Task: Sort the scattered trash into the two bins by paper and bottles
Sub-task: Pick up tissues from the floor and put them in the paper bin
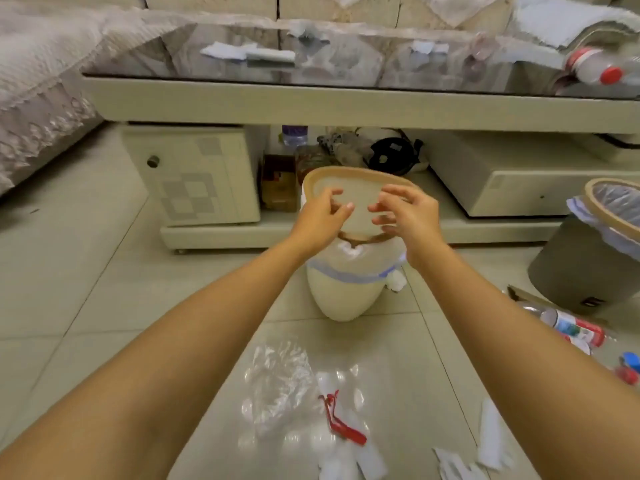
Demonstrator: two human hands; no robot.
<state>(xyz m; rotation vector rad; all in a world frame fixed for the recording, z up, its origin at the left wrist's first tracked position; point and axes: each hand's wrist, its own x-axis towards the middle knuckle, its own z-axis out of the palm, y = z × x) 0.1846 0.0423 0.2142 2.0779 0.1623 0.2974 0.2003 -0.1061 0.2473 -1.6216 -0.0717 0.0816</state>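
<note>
Cream bin point(343, 296), plastic-lined, tan-rimmed, sits below empty left hand point(320, 216) and right hand point(405, 216), fingers loosely spread.

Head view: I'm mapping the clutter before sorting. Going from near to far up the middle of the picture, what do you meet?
Red drawstring on the clear plastic bag → cream bin with both hands, left hand and right hand, over its rim → low shelf under the table → white paper scrap on the glass tabletop.
</note>
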